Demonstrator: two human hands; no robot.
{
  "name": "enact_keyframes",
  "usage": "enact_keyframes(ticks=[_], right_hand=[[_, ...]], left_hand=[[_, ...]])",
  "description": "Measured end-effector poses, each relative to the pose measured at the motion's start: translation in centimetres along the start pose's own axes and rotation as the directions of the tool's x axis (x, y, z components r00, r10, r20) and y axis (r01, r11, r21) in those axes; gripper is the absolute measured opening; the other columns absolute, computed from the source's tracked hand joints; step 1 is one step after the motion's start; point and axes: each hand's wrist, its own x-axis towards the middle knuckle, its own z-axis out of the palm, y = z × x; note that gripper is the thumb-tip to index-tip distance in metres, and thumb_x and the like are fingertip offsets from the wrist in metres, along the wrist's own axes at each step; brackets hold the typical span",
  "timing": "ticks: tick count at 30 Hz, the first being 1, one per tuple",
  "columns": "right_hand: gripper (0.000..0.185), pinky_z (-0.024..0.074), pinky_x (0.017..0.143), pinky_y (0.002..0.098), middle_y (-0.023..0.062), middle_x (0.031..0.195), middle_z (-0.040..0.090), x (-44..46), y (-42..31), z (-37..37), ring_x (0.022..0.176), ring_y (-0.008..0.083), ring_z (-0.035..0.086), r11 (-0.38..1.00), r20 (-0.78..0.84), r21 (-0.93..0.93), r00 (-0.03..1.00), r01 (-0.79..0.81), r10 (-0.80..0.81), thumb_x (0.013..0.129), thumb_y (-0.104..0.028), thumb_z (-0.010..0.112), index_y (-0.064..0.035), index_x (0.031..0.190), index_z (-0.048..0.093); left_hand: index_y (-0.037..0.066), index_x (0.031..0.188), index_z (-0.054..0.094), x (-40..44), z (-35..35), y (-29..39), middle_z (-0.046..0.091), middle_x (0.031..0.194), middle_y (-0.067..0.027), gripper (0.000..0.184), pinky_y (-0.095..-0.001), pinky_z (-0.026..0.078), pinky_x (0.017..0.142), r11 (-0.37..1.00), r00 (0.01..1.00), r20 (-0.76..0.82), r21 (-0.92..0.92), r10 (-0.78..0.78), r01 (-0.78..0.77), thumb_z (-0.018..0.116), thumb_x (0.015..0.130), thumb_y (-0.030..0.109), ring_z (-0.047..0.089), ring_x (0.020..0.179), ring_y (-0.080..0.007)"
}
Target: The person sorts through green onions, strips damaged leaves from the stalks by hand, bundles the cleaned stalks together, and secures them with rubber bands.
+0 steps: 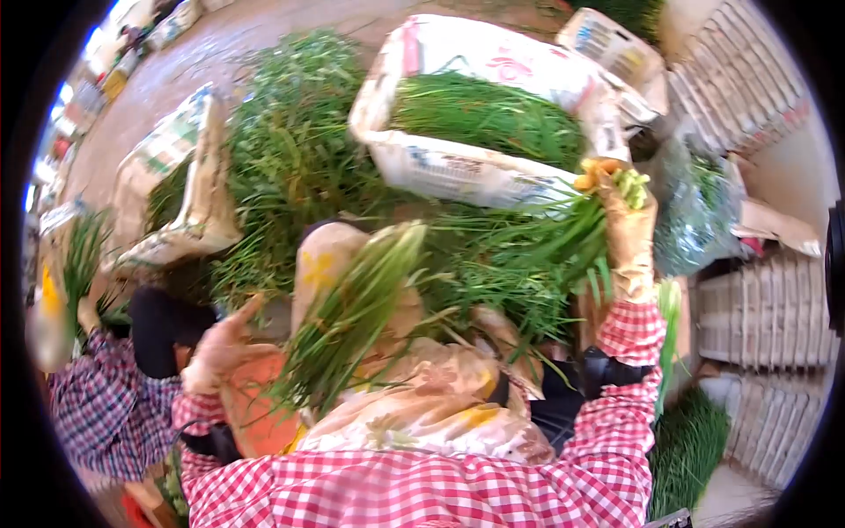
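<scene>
My right hand [627, 198], in a tan glove, is closed around the root end of a bunch of chives [563, 233]. Its long green leaves spread leftward over the loose greens below. My left hand [222, 350], slightly blurred, is held out at the left beside an orange-red surface [257, 396]; its fingers look stretched out with nothing in them. Another bundle of long green leaves [352, 321] lies across my lap, to the right of that hand and apart from it. A stained, light-coloured apron [422, 422] covers my lap.
Ahead stands a white crate [475, 172] filled with greens, beside a large green heap [295, 132]. Another white crate [211, 189] is tipped at the left. Stacked crates [761, 308] line the right side, near a clear plastic bag [700, 216]. A co-worker's checked sleeve [110, 396] is close on the left.
</scene>
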Motion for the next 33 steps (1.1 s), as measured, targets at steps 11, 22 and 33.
enact_keyframes(ticks=[11, 22, 33], right_hand=[[0.022, 0.0456, 0.052, 0.0239, 0.0048, 0.068, 0.058, -3.3, -7.5, 4.7, 0.056, 0.0130, 0.055, 0.800, 0.407, 0.446, 0.887, -0.401, 0.217, 0.086, -0.009, 0.061, 0.0037, 0.104, 0.060], [0.017, 0.0358, 0.039, 0.0191, -0.0022, 0.056, 0.047, -3.2, -7.8, -0.5, 0.044, 0.0052, 0.042, 0.974, -0.241, 0.183, 0.954, -0.135, 0.178, 0.086, -0.013, 0.062, -0.0020, 0.099, 0.061], [0.025, 0.0496, 0.068, 0.0294, 0.0071, 0.083, 0.066, -7.0, 2.7, -0.2, 0.074, 0.0156, 0.062, 0.840, 0.113, -0.405, 0.891, -0.363, 0.439, 0.080, -0.023, 0.069, -0.0035, 0.094, 0.063]], left_hand=[[0.002, 0.140, 0.024, 8.6, 5.4, 23.8, 0.040, 0.135, -0.0182, 0.078, -0.0373, 0.035, 0.103, 0.256, 0.513, -0.166, -0.714, 0.842, -0.652, 0.064, 0.080, 0.031, 0.040, 0.125, -0.0239], [0.001, 0.144, -0.004, 7.8, 21.3, 23.3, 0.035, 0.140, -0.0234, 0.113, -0.0357, 0.034, 0.104, 0.542, 0.465, 0.362, -0.146, 0.808, -0.828, 0.072, 0.073, 0.046, 0.037, 0.127, -0.0334], [0.003, 0.104, 0.064, 9.1, 5.4, 15.6, 0.066, 0.091, -0.0071, 0.018, -0.0263, 0.048, 0.075, 0.828, 0.872, -0.255, -0.286, 0.419, -0.482, 0.060, 0.089, 0.013, 0.057, 0.083, -0.0093]])
